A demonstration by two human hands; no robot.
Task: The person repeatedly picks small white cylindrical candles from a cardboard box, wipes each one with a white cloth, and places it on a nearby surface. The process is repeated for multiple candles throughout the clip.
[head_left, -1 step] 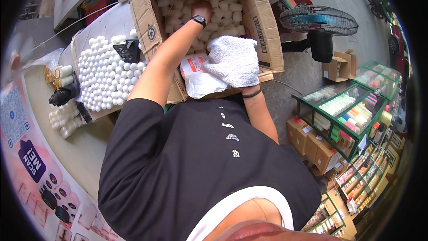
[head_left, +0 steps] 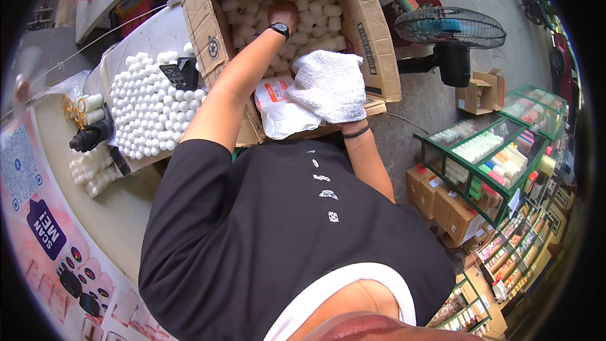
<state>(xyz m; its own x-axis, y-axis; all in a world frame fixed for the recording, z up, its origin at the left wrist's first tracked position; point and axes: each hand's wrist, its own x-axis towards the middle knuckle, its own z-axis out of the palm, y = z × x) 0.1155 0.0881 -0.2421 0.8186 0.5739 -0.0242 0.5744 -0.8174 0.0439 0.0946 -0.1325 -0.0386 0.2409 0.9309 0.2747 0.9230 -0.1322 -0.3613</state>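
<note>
An open cardboard box (head_left: 369, 44) in front of me is full of short white cylindrical pieces (head_left: 314, 9). My left hand (head_left: 283, 14), with a black watch at the wrist, reaches down among these pieces; its fingers point away and are mostly hidden. A white terry towel (head_left: 328, 85) is held over my right hand (head_left: 350, 127) at the box's near edge. The towel covers its fingers, and only the base of the hand and a dark wristband show. Beside the towel lies a white plastic package (head_left: 284, 117) with an orange label.
Many white round-topped pieces (head_left: 148, 107) stand packed together on a table at left, around a black device (head_left: 181, 73). Scissors (head_left: 76, 110) lie further left. To the right are a black fan (head_left: 451, 28), a green-framed display case (head_left: 470, 177) and stacked cartons (head_left: 435, 205).
</note>
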